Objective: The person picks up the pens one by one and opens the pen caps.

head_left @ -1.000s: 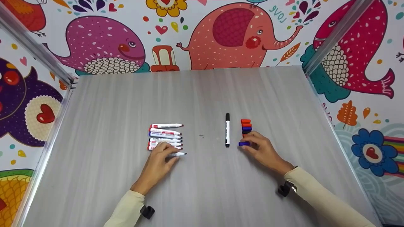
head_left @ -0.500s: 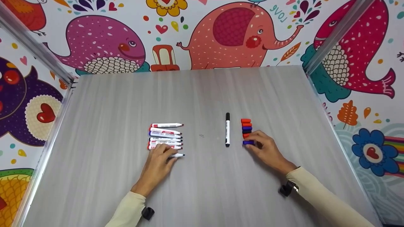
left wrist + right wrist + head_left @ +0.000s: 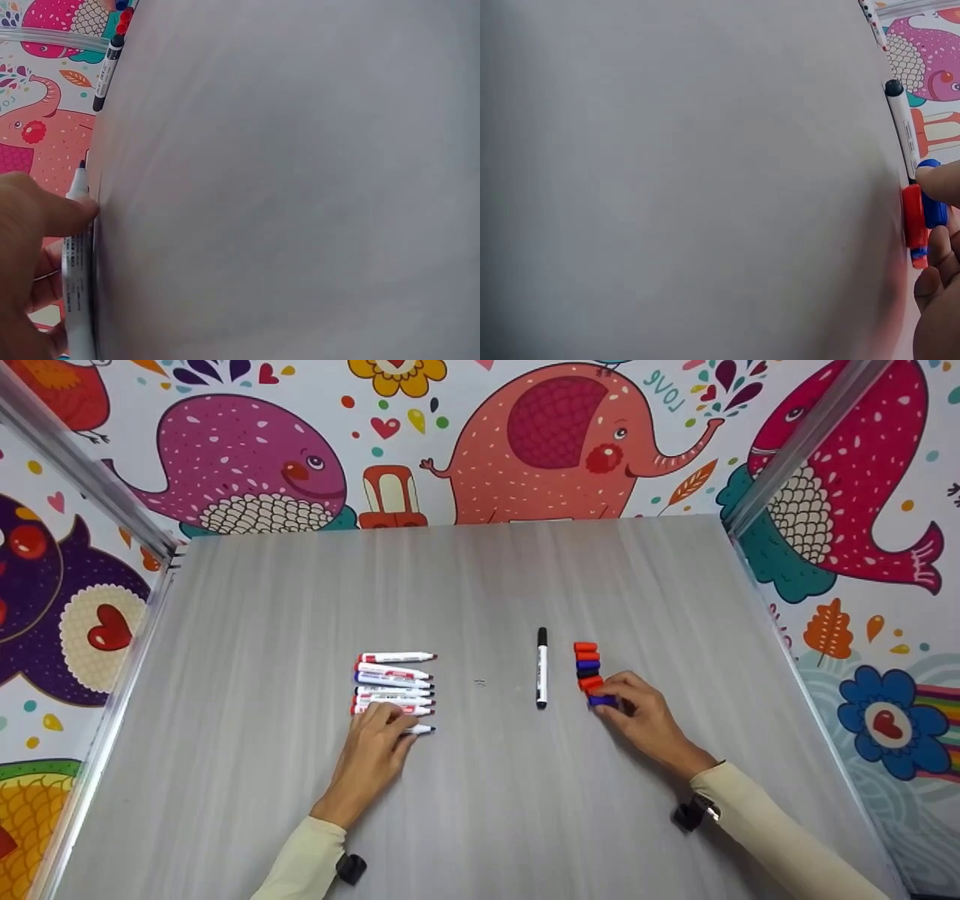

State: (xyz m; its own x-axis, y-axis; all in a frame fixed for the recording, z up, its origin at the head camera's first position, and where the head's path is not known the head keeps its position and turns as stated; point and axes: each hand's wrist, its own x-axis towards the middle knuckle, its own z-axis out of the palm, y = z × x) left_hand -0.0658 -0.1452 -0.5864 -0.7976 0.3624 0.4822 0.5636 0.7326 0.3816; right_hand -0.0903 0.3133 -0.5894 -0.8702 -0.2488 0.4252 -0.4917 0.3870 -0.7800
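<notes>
In the head view my left hand (image 3: pixel 375 746) holds an uncapped white marker (image 3: pixel 421 730) with a dark tip, lying at the near end of a row of uncapped markers (image 3: pixel 394 675). The left wrist view shows the thumb against this marker's barrel, with fingers behind it. On the right, my right hand (image 3: pixel 643 721) pinches a blue marker cap (image 3: pixel 933 202) between thumb and fingers. That cap sits right beside a tilted red cap (image 3: pixel 591 683), the nearest of a column of red, blue and black caps (image 3: pixel 587 657). The fingers partly cover the blue cap.
A capped black marker (image 3: pixel 541 667) lies lengthwise between the marker row and the caps. Small dark marks (image 3: pixel 480 683) show on the grey tabletop (image 3: pixel 465 810). Printed walls (image 3: pixel 397 442) with metal corner posts (image 3: pixel 795 442) border the table at the back and sides.
My right hand has moved slightly to the right with the blue cap, and the red cap beside it now lies tilted. My left hand has shifted a little left with its marker.
</notes>
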